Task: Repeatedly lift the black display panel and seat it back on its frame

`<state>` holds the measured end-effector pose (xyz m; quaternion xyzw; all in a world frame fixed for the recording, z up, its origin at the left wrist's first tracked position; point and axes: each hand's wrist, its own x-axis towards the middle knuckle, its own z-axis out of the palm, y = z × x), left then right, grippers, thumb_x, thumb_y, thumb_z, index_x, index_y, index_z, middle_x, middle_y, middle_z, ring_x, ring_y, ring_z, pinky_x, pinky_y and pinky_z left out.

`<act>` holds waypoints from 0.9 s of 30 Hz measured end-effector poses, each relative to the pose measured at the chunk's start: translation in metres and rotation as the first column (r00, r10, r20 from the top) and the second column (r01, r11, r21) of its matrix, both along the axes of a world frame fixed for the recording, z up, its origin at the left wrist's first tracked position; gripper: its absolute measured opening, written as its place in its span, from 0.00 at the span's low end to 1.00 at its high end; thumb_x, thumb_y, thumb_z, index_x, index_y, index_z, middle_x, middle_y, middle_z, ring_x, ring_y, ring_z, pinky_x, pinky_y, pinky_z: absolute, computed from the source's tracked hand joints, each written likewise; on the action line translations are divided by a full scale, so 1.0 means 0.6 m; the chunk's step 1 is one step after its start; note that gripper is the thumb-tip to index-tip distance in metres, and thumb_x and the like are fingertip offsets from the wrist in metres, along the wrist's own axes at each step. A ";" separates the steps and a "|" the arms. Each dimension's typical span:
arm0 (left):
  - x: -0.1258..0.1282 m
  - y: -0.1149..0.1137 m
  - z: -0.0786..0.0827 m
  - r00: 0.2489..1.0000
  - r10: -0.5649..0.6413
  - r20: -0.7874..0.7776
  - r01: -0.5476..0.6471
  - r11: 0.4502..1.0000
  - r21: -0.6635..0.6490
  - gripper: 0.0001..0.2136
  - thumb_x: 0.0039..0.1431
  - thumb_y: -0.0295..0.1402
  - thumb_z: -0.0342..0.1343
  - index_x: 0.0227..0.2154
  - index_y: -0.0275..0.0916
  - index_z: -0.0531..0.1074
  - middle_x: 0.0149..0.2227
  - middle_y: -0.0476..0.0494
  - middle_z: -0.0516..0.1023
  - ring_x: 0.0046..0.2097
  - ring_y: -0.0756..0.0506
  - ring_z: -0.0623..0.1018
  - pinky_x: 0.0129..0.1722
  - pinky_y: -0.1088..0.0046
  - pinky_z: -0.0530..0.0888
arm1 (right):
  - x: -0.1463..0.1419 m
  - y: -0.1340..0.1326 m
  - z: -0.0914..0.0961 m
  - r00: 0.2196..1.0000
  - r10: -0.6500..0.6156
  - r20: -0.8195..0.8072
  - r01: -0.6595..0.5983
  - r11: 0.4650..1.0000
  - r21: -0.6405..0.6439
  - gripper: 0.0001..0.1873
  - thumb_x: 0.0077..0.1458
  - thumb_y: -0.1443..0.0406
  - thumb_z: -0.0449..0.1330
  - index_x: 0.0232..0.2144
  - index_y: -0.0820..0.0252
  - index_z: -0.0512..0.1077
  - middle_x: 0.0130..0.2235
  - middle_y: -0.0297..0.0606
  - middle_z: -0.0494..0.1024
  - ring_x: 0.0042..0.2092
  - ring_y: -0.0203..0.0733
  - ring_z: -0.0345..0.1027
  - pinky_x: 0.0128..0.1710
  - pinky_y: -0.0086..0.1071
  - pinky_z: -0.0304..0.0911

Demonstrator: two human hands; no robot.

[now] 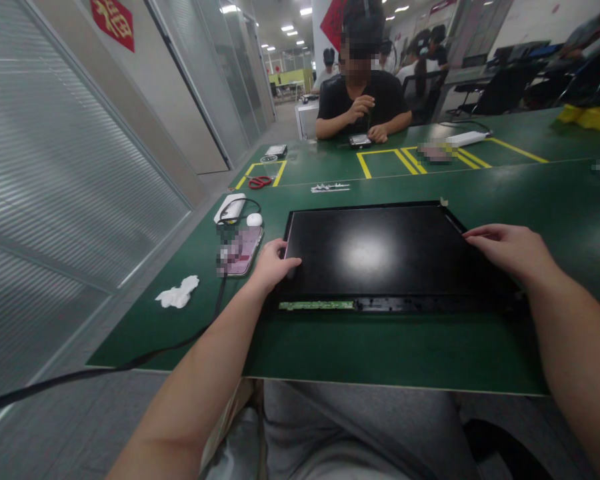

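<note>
A black LCD screen panel [375, 257] in a thin dark frame lies on the green table in front of me, a light reflecting off its middle. My left hand [271, 267] grips its left edge, thumb on the face and fingers around the side. At the right edge, my right hand [513, 248] is closed on the frame, with fingertips pinching near the upper corner. Along the near border runs a dark strip holding a narrow green circuit board [316, 305] at its left part. The panel's underside is hidden.
Left of the panel lie a phone [247, 250], a white earbud case [254, 220], a white power bank [231, 207] with cable and a crumpled tissue [179, 293]. Red-handled scissors [260, 182] and small metallic pieces [330, 188] lie farther back. A co-worker [363, 100] sits opposite.
</note>
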<state>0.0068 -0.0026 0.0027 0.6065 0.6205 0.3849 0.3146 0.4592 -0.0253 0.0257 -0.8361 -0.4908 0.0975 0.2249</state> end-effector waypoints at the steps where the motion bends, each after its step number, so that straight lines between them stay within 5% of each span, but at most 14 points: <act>1: 0.000 0.001 0.000 1.000 0.008 -0.010 -0.008 1.000 0.005 0.15 0.39 0.33 0.66 0.33 0.38 0.75 0.39 0.45 0.79 0.42 0.42 0.78 0.48 0.64 0.73 | 0.001 0.000 -0.001 1.000 0.004 0.004 -0.004 1.000 0.006 0.15 0.44 0.56 0.59 0.32 0.51 0.81 0.33 0.38 0.80 0.37 0.47 0.71 0.42 0.40 0.64; 6: -0.001 0.004 -0.002 1.000 0.006 -0.011 -0.006 1.000 -0.011 0.10 0.42 0.34 0.63 0.29 0.37 0.76 0.36 0.45 0.78 0.39 0.41 0.78 0.45 0.64 0.74 | 0.007 0.002 -0.005 1.000 0.015 -0.006 -0.015 1.000 0.008 0.15 0.43 0.55 0.60 0.32 0.51 0.81 0.33 0.38 0.80 0.37 0.48 0.71 0.42 0.42 0.64; 12: -0.007 0.016 -0.016 0.999 0.045 -0.009 -0.045 0.999 0.006 0.12 0.41 0.32 0.64 0.32 0.36 0.77 0.54 0.38 0.76 0.48 0.39 0.79 0.52 0.62 0.73 | 0.007 0.003 -0.004 1.000 0.018 -0.010 -0.018 1.000 0.015 0.16 0.42 0.54 0.61 0.31 0.52 0.82 0.32 0.39 0.80 0.36 0.48 0.71 0.42 0.42 0.64; 21: -0.012 0.018 -0.018 0.980 0.024 -0.196 -0.015 0.999 0.046 0.11 0.45 0.29 0.59 0.34 0.37 0.79 0.50 0.38 0.79 0.50 0.38 0.78 0.55 0.62 0.72 | 0.007 0.000 -0.002 1.000 0.017 -0.005 -0.016 0.999 0.033 0.15 0.42 0.55 0.61 0.30 0.53 0.82 0.32 0.40 0.80 0.37 0.48 0.71 0.41 0.41 0.64; 27: -0.015 0.015 -0.017 0.987 0.015 -0.160 -0.011 1.000 0.028 0.13 0.45 0.28 0.57 0.36 0.37 0.79 0.49 0.40 0.80 0.49 0.39 0.78 0.54 0.63 0.73 | 0.005 -0.001 0.001 1.000 -0.008 -0.023 0.008 1.000 -0.001 0.15 0.43 0.55 0.61 0.32 0.53 0.82 0.34 0.38 0.80 0.40 0.48 0.71 0.45 0.41 0.63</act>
